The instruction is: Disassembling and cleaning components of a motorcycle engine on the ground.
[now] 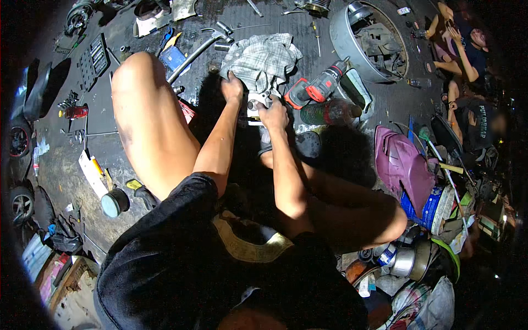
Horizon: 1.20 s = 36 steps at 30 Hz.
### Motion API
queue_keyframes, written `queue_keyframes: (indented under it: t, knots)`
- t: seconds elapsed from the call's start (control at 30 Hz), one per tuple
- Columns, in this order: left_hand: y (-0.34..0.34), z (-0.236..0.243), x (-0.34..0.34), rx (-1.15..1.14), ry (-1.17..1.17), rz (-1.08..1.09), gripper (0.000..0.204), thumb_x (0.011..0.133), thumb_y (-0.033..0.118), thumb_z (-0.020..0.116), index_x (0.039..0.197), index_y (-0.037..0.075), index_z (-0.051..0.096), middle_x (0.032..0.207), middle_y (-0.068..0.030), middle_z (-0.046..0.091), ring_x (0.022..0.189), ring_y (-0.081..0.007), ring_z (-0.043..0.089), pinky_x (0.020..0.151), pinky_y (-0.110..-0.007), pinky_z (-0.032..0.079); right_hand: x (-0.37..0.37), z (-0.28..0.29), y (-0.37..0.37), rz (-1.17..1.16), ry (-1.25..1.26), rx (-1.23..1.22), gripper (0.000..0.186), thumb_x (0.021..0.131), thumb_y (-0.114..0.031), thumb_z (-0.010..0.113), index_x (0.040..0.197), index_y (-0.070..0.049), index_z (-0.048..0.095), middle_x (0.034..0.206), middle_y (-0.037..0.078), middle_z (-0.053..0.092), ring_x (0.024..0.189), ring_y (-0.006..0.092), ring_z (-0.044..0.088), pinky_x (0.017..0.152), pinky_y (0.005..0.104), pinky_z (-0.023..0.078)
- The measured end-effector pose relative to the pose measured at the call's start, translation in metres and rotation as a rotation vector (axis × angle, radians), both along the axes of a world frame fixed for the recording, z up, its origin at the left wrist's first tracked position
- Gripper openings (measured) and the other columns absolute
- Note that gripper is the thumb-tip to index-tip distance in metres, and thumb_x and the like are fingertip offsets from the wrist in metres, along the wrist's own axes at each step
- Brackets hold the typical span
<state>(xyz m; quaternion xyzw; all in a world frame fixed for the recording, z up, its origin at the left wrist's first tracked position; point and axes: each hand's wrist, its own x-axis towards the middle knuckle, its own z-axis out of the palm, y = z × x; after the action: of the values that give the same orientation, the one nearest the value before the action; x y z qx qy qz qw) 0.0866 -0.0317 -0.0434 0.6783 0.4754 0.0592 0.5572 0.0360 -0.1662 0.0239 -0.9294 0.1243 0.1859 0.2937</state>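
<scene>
A crumpled grey checked cloth point(265, 58) lies on the dark floor ahead of me. My left hand point(232, 89) is closed at the cloth's near left edge, with the fabric at its fingertips. Just right of it, my right hand point(273, 114) grips a small silvery metal part point(256, 101), its fingers bent over the top. This part sits against the cloth's near edge, and its underside is hidden. Close by on the right lie a red and black cordless drill point(318, 87) and a plastic bottle point(333, 113) with greenish and reddish tones.
A hammer point(201, 50) lies left of the cloth, and a screwdriver point(316, 39) beyond it on the right. A large grey metal drum point(339, 34) stands far right. Further right are a purple plastic panel point(397, 159) and people seated. A socket case point(93, 61) lies far left.
</scene>
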Motion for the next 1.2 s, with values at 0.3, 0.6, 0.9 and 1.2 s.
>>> queue_keyframes:
  t: [0.3,0.6,0.9,1.2]
  knots:
    - [0.015,-0.051,0.015,-0.500,-0.008,0.306,0.072,0.085,0.054,0.041,0.110,-0.013,0.053,0.113,-0.0188,0.057,0.098,-0.0258,0.055,0.085,-0.036,0.042,-0.059,-0.021,0.019,0.252,-0.422,-0.251,0.054,0.085,-0.034,0.052,0.135,-0.024,0.036,0.143,0.028,0.010,0.132,0.0454,0.011,0.101,0.0610,0.018]
    - [0.049,-0.059,0.012,-0.467,-0.109,0.310,0.075,0.086,0.055,0.037,0.112,-0.015,0.051,0.118,-0.0228,0.054,0.108,-0.0324,0.052,0.093,-0.036,0.037,-0.059,-0.015,0.046,0.321,-0.453,-0.101,0.042,0.084,-0.027,0.053,0.126,-0.022,0.050,0.145,0.024,0.010,0.133,0.0432,0.007,0.100,0.0605,0.018]
    - [0.006,0.001,0.002,-0.491,-0.009,0.262,0.079,0.086,0.060,0.036,0.115,-0.013,0.049,0.119,-0.0217,0.053,0.107,-0.0302,0.051,0.091,-0.037,0.038,-0.047,-0.026,0.015,0.181,-0.438,0.378,0.071,0.072,-0.020,0.069,0.135,-0.017,0.038,0.147,0.019,0.013,0.134,0.0360,0.013,0.108,0.0417,0.015]
    - [-0.016,0.005,0.001,0.028,0.060,-0.134,0.069,0.091,0.050,0.029,0.101,-0.012,0.056,0.101,-0.0345,0.054,0.098,-0.0481,0.051,0.086,-0.048,0.039,-0.054,-0.013,0.012,0.317,-0.187,-0.054,0.079,0.066,-0.005,0.060,0.138,-0.021,0.030,0.148,0.017,-0.005,0.135,0.0413,0.001,0.096,0.0667,0.017]
